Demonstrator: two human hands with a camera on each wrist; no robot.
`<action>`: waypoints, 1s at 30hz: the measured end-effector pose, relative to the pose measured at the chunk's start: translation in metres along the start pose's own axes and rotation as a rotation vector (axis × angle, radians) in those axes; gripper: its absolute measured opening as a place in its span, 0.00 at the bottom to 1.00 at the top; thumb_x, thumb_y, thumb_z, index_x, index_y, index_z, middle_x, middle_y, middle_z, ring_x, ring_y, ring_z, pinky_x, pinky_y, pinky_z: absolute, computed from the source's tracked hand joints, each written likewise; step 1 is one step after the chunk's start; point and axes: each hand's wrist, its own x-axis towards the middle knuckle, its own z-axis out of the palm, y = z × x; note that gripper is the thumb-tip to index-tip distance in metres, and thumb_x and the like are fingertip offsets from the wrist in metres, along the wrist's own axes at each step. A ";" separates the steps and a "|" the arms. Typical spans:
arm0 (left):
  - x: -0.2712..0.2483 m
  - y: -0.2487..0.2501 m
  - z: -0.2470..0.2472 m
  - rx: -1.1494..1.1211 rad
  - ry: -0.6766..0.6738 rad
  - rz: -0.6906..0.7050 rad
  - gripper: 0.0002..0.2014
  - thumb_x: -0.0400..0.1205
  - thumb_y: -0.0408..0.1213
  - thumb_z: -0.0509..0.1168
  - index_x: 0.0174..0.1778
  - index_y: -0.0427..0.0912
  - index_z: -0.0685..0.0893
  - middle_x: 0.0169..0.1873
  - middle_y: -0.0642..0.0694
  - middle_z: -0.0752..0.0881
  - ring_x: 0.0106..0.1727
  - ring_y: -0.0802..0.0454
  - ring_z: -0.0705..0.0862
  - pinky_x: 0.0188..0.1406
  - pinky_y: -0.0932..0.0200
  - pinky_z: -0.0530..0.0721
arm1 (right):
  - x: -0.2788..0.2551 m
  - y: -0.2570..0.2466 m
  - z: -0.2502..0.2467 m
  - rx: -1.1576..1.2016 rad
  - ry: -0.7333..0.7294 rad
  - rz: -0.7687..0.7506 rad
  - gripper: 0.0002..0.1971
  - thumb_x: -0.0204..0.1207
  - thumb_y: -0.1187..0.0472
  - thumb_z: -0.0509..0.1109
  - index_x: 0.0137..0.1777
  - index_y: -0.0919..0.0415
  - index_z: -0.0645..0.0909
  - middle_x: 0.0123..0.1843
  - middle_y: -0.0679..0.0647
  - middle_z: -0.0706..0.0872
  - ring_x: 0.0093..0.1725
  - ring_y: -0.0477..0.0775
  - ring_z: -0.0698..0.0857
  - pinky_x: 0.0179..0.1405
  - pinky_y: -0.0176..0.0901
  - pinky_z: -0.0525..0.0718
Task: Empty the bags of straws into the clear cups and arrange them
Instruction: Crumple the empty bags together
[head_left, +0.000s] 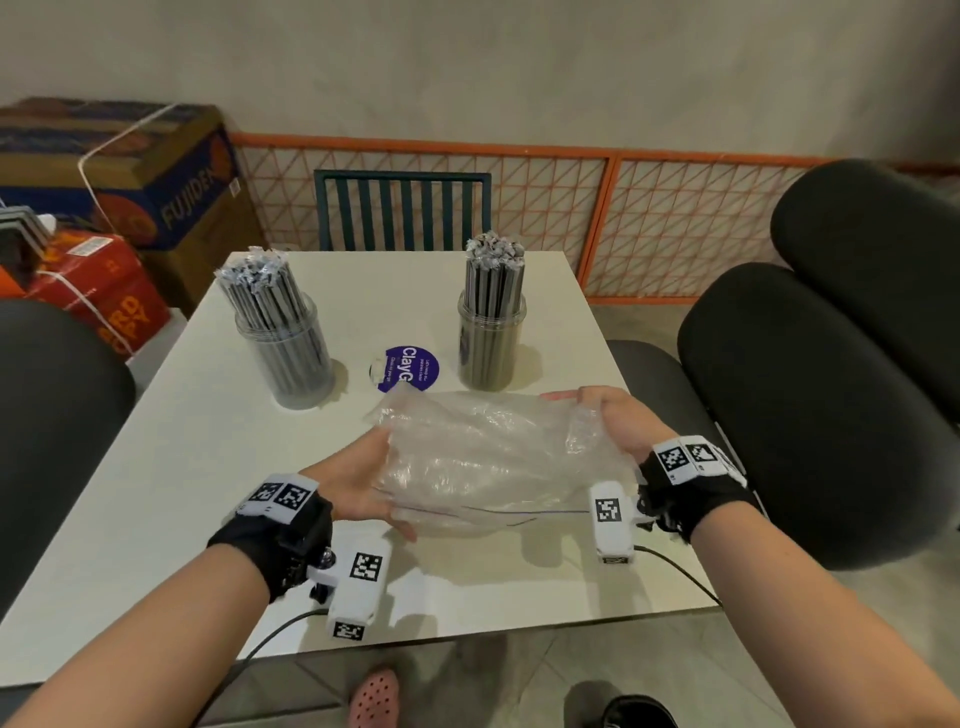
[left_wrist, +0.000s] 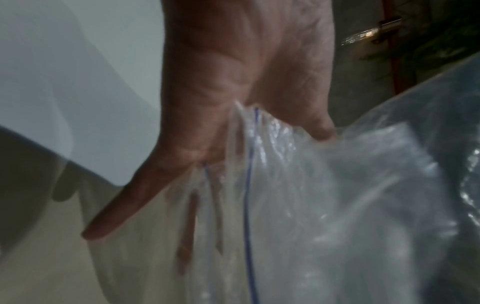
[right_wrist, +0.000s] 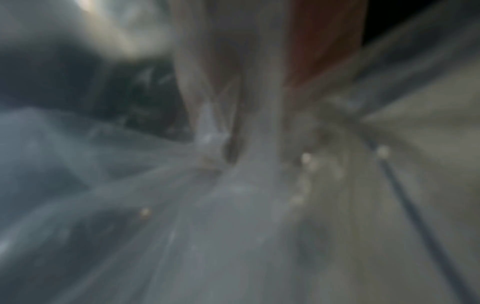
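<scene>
An empty-looking bag (head_left: 483, 457) stretches left to right over the near surface (head_left: 208, 467), its ends pinched by the left hand (head_left: 358, 483) and gripped by the right hand (head_left: 618, 421), with the straw-filled left cup (head_left: 291, 353) and right cup (head_left: 491, 343) farther off.

Two straw-filled clear cups (head_left: 291, 358) (head_left: 491, 343), one clear plastic bag (head_left: 483, 457), one purple round sticker (head_left: 413, 366), two hands (head_left: 358, 483) (head_left: 618, 421).

Black wraps (head_left: 280, 540) are worn behind the left hand (head_left: 358, 483) and right hand (head_left: 623, 421), with white marker-coded blocks (head_left: 358, 587), dark cables (head_left: 270, 639) and 1 pink perforated clog (head_left: 375, 696).
</scene>
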 end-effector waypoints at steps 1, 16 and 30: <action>-0.004 0.000 0.005 0.051 -0.013 0.005 0.25 0.79 0.59 0.57 0.56 0.45 0.87 0.58 0.37 0.87 0.61 0.32 0.84 0.52 0.30 0.82 | 0.000 -0.006 0.002 -0.041 -0.005 -0.023 0.10 0.64 0.73 0.64 0.42 0.78 0.83 0.46 0.55 0.91 0.41 0.60 0.87 0.42 0.45 0.86; -0.012 0.009 0.028 0.400 0.142 0.474 0.11 0.83 0.35 0.60 0.58 0.51 0.81 0.54 0.44 0.87 0.51 0.49 0.87 0.45 0.56 0.87 | -0.011 -0.008 -0.004 -0.114 -0.179 0.299 0.38 0.65 0.36 0.72 0.70 0.55 0.68 0.66 0.59 0.76 0.64 0.61 0.79 0.65 0.60 0.80; 0.019 -0.006 0.050 0.567 0.341 0.469 0.21 0.77 0.27 0.63 0.67 0.44 0.77 0.58 0.43 0.86 0.58 0.46 0.84 0.59 0.48 0.84 | -0.007 0.005 0.062 -0.796 0.531 -0.205 0.24 0.73 0.77 0.62 0.68 0.66 0.62 0.55 0.66 0.77 0.51 0.68 0.82 0.44 0.51 0.80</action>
